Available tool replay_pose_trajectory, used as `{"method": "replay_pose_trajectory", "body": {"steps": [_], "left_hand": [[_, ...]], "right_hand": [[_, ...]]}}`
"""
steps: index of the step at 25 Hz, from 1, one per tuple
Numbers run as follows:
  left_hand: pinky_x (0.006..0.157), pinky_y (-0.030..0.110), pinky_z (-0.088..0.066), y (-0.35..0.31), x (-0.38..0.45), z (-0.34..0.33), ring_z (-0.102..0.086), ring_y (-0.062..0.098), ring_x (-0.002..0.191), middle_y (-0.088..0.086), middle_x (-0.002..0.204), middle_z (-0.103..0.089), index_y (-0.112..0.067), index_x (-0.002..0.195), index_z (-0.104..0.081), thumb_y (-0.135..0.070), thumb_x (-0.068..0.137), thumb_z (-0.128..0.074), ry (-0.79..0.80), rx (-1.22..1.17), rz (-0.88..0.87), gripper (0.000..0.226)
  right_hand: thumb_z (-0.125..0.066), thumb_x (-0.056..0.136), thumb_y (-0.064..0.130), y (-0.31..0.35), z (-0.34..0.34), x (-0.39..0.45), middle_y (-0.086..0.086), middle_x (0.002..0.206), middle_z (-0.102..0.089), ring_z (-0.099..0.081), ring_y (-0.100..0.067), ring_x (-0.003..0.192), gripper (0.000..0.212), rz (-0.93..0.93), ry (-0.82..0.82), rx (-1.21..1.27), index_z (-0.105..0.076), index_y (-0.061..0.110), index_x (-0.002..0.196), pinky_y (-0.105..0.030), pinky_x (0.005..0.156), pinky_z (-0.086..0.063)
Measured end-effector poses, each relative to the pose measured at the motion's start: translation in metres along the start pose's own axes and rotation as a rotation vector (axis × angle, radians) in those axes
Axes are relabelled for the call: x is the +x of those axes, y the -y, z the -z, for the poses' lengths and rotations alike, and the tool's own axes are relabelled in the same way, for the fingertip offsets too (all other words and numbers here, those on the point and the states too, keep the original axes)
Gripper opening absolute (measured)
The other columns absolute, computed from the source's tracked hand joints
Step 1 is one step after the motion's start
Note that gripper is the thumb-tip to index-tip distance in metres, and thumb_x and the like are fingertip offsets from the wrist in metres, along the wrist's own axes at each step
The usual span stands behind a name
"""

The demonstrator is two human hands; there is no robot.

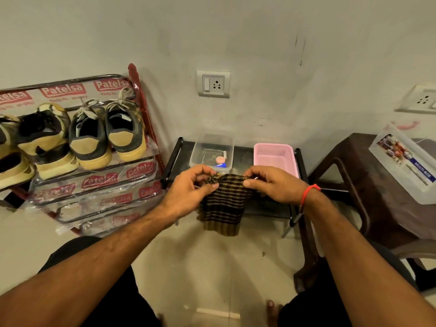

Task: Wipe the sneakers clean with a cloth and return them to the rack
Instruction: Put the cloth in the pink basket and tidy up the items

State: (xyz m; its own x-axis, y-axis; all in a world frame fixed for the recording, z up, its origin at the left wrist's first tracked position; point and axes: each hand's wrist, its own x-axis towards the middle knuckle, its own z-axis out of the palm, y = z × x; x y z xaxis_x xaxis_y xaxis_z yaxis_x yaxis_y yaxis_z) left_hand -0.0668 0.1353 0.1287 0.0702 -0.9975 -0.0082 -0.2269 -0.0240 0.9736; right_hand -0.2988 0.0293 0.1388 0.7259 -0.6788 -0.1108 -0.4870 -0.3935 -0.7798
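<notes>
A brown and black striped cloth (224,204) hangs between my hands in the middle of the view. My left hand (191,187) pinches its upper left corner and my right hand (271,184) pinches its upper right corner. At the left stands a red metal shoe rack (141,95) wrapped in printed plastic. On its top shelf sits a pair of grey sneakers with yellow heels (106,135), heels toward me. Further left on the same shelf are dark and yellow sneakers (44,138), partly cut off by the frame edge.
A low black stand (172,156) against the wall carries a clear plastic box (211,149) and a pink basket (274,156). A brown plastic stool (368,185) at the right holds a clear lidded box (405,161). Wall sockets sit above. My knees frame the tiled floor.
</notes>
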Motion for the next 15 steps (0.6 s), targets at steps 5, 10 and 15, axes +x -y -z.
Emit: {"method": "replay_pose_trajectory", "body": {"steps": [5,10,15], "left_hand": [[0.074,0.015,-0.044,-0.014,0.059,-0.029,-0.061,0.005,0.092,-0.014,0.099,-0.066,-0.031,0.105,-0.072,-0.028,0.088,-0.078,-0.111,0.415,-0.101,0.018],[0.053,0.023,-0.05,-0.037,0.143,-0.067,-0.064,0.01,0.056,-0.002,0.07,-0.068,-0.023,0.108,-0.067,-0.026,0.092,-0.075,-0.137,0.307,-0.085,0.018],[0.046,0.019,-0.05,-0.029,0.203,-0.103,-0.074,0.017,0.068,0.002,0.093,-0.076,-0.02,0.114,-0.06,-0.016,0.096,-0.069,-0.133,0.246,-0.012,0.02]], "right_hand": [[-0.072,0.091,0.023,-0.027,0.052,0.013,0.012,0.089,-0.07,-0.061,-0.005,0.087,0.007,-0.042,-0.387,-0.078,-0.072,0.03,0.091,-0.027,0.082,-0.048],[-0.072,0.091,0.014,-0.055,0.099,0.041,0.003,0.09,-0.07,-0.063,-0.003,0.076,0.01,-0.064,-0.744,-0.06,-0.076,0.018,0.099,-0.019,0.076,-0.054],[-0.068,0.092,0.003,-0.101,0.116,0.062,0.0,0.097,-0.071,-0.07,-0.017,0.091,0.018,-0.111,-0.879,0.003,-0.075,0.011,0.106,-0.018,0.085,-0.057]]}}
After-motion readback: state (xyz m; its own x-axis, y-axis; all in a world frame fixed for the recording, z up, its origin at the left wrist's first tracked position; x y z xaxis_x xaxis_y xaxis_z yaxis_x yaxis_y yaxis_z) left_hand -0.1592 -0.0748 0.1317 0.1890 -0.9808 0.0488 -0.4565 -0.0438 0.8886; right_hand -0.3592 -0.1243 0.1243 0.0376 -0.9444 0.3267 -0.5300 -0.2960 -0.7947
